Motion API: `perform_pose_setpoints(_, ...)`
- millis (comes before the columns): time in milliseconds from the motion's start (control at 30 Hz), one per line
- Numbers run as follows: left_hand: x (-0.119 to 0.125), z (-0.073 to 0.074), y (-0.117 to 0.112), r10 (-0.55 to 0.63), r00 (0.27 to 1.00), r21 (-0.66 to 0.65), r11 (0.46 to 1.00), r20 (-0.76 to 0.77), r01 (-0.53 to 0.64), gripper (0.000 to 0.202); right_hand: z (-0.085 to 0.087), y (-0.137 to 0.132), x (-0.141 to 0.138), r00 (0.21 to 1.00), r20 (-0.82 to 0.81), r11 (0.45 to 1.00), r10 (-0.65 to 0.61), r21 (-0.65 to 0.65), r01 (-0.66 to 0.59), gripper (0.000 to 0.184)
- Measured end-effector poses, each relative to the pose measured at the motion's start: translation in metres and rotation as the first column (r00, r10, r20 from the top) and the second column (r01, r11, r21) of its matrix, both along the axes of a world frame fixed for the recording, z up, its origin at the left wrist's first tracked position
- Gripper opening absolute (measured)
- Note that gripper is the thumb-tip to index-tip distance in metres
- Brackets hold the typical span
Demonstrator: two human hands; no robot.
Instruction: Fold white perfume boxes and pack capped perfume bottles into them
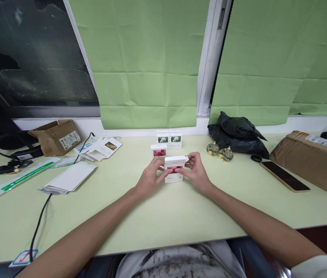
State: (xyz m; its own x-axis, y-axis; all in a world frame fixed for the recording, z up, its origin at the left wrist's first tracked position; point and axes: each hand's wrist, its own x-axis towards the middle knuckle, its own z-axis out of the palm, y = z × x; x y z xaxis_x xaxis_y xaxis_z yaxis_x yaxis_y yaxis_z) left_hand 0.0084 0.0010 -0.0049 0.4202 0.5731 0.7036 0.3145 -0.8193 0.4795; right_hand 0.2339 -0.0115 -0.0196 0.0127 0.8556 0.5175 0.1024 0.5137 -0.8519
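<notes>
Upright on the pale table in front of me stands a small white carton [174,178] with a pink flower picture. My left hand [151,175] grips its left side, thumb across the front. From the right, my right hand [197,172] holds it too, its thumb on the picture and its fingers by the top edge, where a small flap sticks out. Just behind stands another white carton with a pink picture [159,151]. Farther back are two white cartons with white-flower pictures [176,139], side by side.
To the left lie flat white cartons [70,177], printed cartons [105,148], a green-striped plastic sleeve [27,175], a black cable [40,220] and an open brown box [56,139]. At right are two gold-and-glass ornaments [225,154], black plastic bags [239,135], a phone [284,176] and a brown parcel [311,160].
</notes>
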Motion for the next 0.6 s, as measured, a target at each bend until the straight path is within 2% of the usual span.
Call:
perform_pose_setpoints(133, 0.000, 0.000, 0.001, 0.033, 0.999, 0.053, 0.998, 0.005, -0.033, 0.019, 0.004, -0.003, 0.000, 0.997, 0.050, 0.999, 0.051, 0.011, -0.052, 0.048)
perform_pose_setpoints(233, 0.000, -0.002, 0.001, 0.066, 0.998, 0.157, 0.986, -0.016, -0.063, 0.020, 0.007, -0.007, 0.000, 0.996, 0.067, 0.998, 0.052, 0.039, -0.055, 0.044)
perform_pose_setpoints(400, -0.002, -0.006, 0.005, 0.110, 0.990, 0.335, 0.939, -0.092, -0.073, 0.022, 0.010, -0.009, 0.001, 0.986, 0.166, 0.982, 0.022, 0.180, -0.053, 0.025)
perform_pose_setpoints(500, -0.003, -0.009, 0.008, 0.116, 0.988, 0.356, 0.932, -0.101, -0.073, 0.024, 0.013, -0.010, 0.002, 0.974, 0.227, 0.974, 0.003, 0.219, -0.054, 0.019)
perform_pose_setpoints(600, -0.002, -0.011, 0.011, 0.061, 0.998, 0.317, 0.947, -0.023, -0.051, 0.038, 0.016, -0.012, 0.003, 0.965, 0.262, 0.976, -0.024, 0.215, -0.034, 0.016)
